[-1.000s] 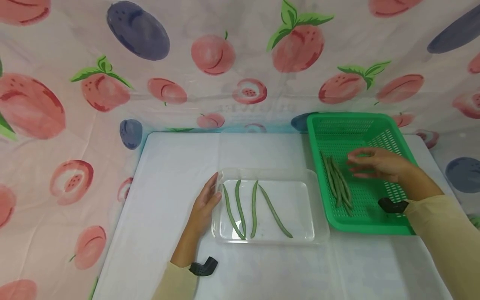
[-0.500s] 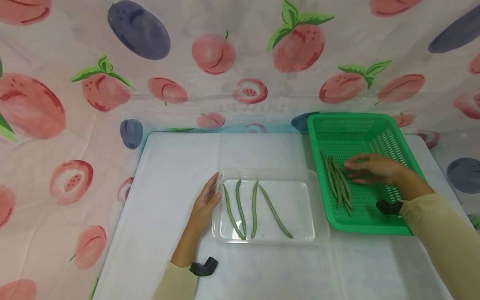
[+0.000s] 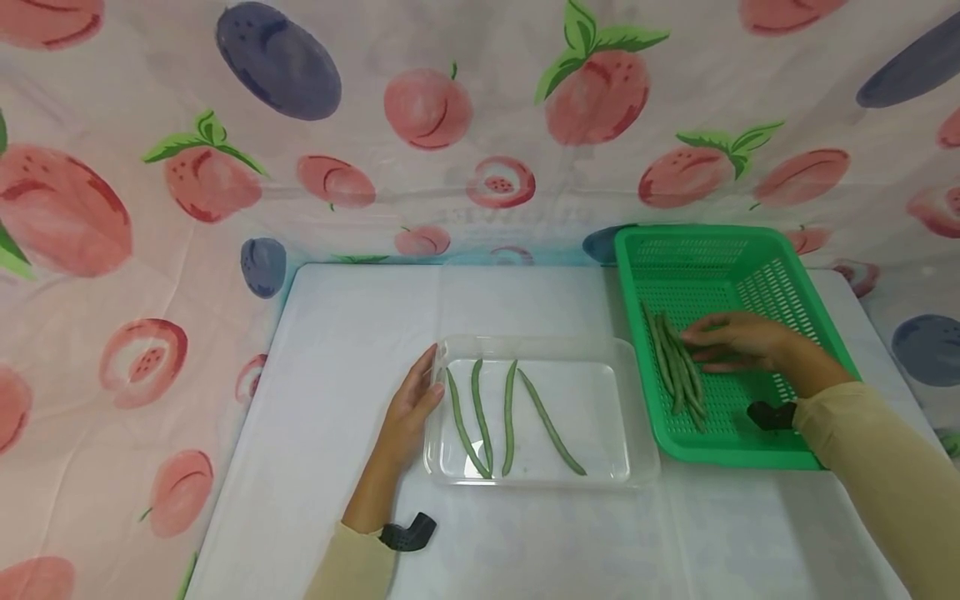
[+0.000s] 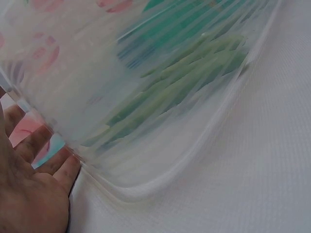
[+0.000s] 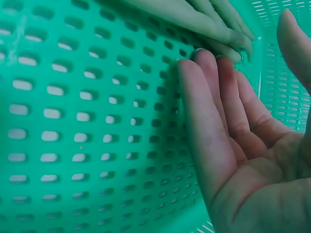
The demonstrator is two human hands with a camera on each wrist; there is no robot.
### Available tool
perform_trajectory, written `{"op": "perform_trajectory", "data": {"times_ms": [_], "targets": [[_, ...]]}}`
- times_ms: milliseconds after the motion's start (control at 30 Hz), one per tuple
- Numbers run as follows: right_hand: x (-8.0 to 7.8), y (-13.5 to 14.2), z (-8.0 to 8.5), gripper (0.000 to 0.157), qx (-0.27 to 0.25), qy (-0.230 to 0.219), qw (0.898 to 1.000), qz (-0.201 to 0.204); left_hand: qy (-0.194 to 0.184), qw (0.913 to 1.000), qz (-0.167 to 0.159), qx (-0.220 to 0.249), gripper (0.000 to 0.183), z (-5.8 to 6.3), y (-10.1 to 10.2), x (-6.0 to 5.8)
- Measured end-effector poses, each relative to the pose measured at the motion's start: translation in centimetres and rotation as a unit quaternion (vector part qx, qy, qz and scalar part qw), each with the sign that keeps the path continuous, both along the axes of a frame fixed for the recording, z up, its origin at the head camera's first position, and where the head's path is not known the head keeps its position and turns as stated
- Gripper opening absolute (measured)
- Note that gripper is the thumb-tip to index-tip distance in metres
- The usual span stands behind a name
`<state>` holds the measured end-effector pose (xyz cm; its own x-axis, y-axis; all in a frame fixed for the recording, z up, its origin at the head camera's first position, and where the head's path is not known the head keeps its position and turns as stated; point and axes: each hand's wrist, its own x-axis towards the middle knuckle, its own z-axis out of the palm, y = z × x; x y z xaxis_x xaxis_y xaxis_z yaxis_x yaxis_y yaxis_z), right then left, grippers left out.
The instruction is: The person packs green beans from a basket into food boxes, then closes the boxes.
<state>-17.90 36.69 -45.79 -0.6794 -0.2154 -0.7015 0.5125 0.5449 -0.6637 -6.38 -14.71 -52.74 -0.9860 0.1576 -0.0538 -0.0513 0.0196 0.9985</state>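
Note:
My left hand point(image 3: 408, 408) rests against the left side of a clear plastic container point(image 3: 637, 417). In the left wrist view the fingers point(image 4: 34, 143) spread along its outer wall, tips right at the lower edge. Several green beans lie apart inside the container, among them a slanted bean point(image 3: 551, 422) at the right. My right hand point(image 3: 738, 340) is inside the green basket point(image 3: 738, 458), beside a bunch of green beans point(image 3: 675, 367). In the right wrist view the right fingers point(image 5: 199, 107) are extended, tips just short of the beans point(image 5: 194, 19), nothing between thumb and fingers.
The container and basket stand side by side on a white-covered table point(image 3: 352, 333), the basket's left wall close to the container's right end. A fruit-printed curtain point(image 3: 420, 192) hangs behind and to the left of the table.
My right hand has moved left and slightly toward me within the basket, closer to the bunch of beans. The left hand, the container and the beans have stayed put.

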Motion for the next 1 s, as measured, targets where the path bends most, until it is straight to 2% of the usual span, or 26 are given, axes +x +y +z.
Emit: {"op": "perform_trajectory", "data": {"times_ms": [267, 833, 1000], "targets": [[-0.3, -0.1, -0.8, 0.081, 0.013, -0.008, 1.0, 0.006, -0.006, 1.0, 0.001, 0.0, 0.058, 0.1, 0.0, 0.0], [-0.1, -1.0, -0.8, 0.068, 0.044, -0.004, 0.998, 0.034, -0.006, 1.0, 0.002, -0.004, 0.057, 0.2, -0.1, 0.0], [-0.2, -0.8, -1.1, 0.069, 0.046, 0.001, 0.998, 0.039, -0.013, 0.9999, 0.003, -0.005, 0.057, 0.1, 0.0, 0.0]]}}
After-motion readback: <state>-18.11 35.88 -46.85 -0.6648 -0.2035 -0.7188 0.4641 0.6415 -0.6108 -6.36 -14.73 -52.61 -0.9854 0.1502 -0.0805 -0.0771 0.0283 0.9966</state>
